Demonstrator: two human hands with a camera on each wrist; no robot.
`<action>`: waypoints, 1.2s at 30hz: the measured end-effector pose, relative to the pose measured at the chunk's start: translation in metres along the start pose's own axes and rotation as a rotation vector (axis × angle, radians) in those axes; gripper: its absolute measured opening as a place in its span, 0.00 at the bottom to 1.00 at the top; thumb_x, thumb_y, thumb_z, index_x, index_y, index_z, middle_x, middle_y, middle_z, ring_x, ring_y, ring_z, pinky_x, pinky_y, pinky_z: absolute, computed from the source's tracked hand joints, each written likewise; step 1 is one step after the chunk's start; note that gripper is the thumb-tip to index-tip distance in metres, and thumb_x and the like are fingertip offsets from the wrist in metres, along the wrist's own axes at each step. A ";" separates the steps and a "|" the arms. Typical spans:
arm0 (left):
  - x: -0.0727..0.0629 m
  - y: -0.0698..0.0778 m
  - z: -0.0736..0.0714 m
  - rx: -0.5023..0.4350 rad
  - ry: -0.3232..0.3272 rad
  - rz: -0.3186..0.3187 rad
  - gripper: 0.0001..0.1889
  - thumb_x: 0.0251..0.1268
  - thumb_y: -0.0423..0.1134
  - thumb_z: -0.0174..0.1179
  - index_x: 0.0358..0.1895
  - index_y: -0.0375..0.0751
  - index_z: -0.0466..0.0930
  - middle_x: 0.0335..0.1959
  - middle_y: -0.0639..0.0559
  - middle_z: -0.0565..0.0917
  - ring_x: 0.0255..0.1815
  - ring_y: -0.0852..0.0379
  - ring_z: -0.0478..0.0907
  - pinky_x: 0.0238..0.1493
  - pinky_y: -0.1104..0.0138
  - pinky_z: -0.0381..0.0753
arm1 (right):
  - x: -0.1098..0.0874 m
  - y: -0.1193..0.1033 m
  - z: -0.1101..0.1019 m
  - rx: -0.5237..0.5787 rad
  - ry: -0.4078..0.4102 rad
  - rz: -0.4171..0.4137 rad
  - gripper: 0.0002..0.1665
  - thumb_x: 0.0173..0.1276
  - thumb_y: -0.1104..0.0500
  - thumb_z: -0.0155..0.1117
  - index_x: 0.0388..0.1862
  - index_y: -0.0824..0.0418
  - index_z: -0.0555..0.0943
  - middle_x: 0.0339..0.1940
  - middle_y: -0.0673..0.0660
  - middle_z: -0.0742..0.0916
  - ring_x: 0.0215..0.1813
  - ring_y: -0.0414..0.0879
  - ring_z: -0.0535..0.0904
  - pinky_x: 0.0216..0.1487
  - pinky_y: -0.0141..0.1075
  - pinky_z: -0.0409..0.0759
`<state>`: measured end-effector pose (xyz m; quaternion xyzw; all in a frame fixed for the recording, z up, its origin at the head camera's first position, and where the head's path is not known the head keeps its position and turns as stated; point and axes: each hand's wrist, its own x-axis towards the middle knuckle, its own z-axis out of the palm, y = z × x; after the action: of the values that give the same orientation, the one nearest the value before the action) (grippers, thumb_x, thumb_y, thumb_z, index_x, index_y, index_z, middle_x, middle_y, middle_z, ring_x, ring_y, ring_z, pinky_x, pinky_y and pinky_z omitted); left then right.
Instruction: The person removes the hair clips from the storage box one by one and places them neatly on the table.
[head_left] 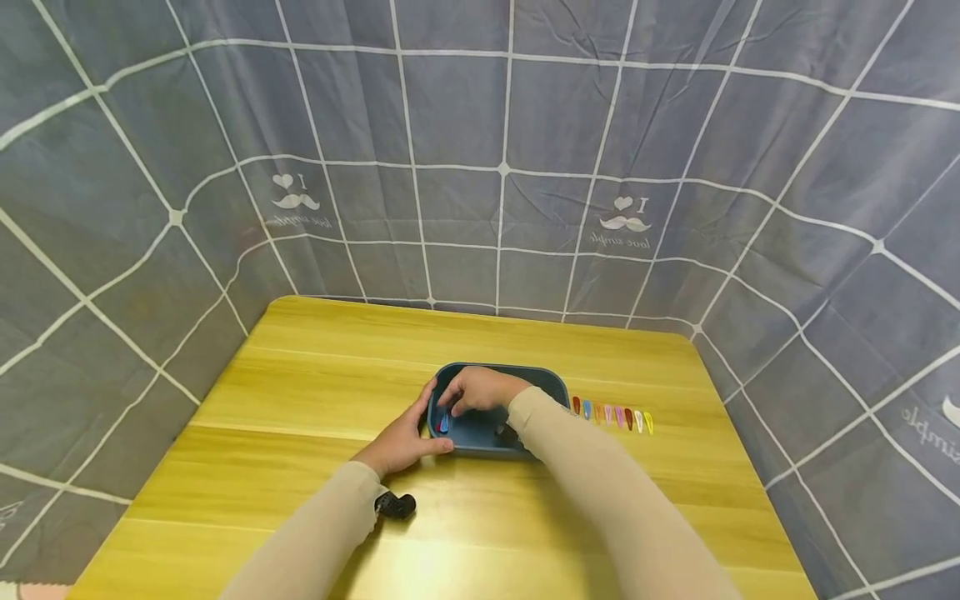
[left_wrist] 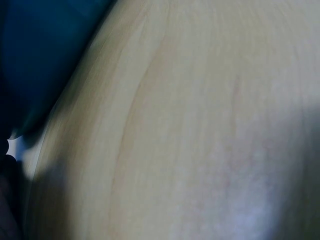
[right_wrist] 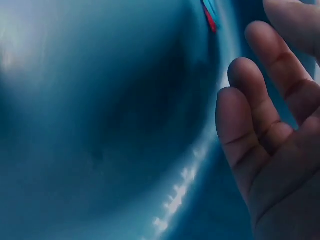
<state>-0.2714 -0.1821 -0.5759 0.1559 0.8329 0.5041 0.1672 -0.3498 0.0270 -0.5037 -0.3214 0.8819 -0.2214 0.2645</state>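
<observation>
A dark blue basin [head_left: 476, 436] sits on the table, with a few hair clips [head_left: 445, 423], blue and red, at its left end. My left hand [head_left: 400, 442] braces that end from outside, thumb along the near rim and straight fingers up the left side. Over the basin's inside, my right hand [head_left: 480, 390] reaches toward the clips with loosely bent fingers. In the right wrist view its fingers [right_wrist: 235, 115] hold nothing, and a red and blue clip end [right_wrist: 210, 17] shows beyond them. The left wrist view has only the table and the basin's outer wall [left_wrist: 45, 55].
Right of the basin, several snap hair clips [head_left: 608, 414] lie in a row: red, blue, orange, pink, white and yellow among them. The wooden table [head_left: 322, 367] is enclosed by a grey checked curtain [head_left: 457, 200]. A black wrist camera [head_left: 395, 505] hangs at my left sleeve.
</observation>
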 end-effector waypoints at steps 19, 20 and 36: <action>-0.001 0.003 0.001 0.023 0.010 -0.006 0.61 0.65 0.55 0.74 0.87 0.71 0.33 0.89 0.43 0.43 0.88 0.34 0.45 0.82 0.34 0.53 | 0.012 0.011 0.023 -0.061 -0.022 0.010 0.14 0.68 0.64 0.76 0.52 0.55 0.93 0.45 0.48 0.94 0.47 0.35 0.86 0.53 0.30 0.84; -0.001 0.003 0.001 0.021 0.010 -0.005 0.60 0.65 0.54 0.74 0.87 0.71 0.33 0.89 0.43 0.43 0.88 0.34 0.45 0.82 0.34 0.53 | 0.012 0.011 0.023 -0.074 -0.014 0.011 0.14 0.67 0.63 0.76 0.51 0.54 0.93 0.44 0.47 0.94 0.45 0.34 0.85 0.52 0.29 0.84; -0.001 0.003 0.000 0.024 0.009 -0.003 0.60 0.65 0.54 0.74 0.87 0.72 0.33 0.89 0.43 0.44 0.88 0.35 0.47 0.81 0.34 0.55 | 0.007 0.018 0.023 -0.144 0.070 -0.007 0.08 0.66 0.60 0.79 0.43 0.54 0.93 0.34 0.45 0.91 0.34 0.32 0.78 0.42 0.28 0.80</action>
<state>-0.2697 -0.1810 -0.5729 0.1543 0.8399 0.4942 0.1625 -0.3490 0.0295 -0.5334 -0.3346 0.9032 -0.1696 0.2089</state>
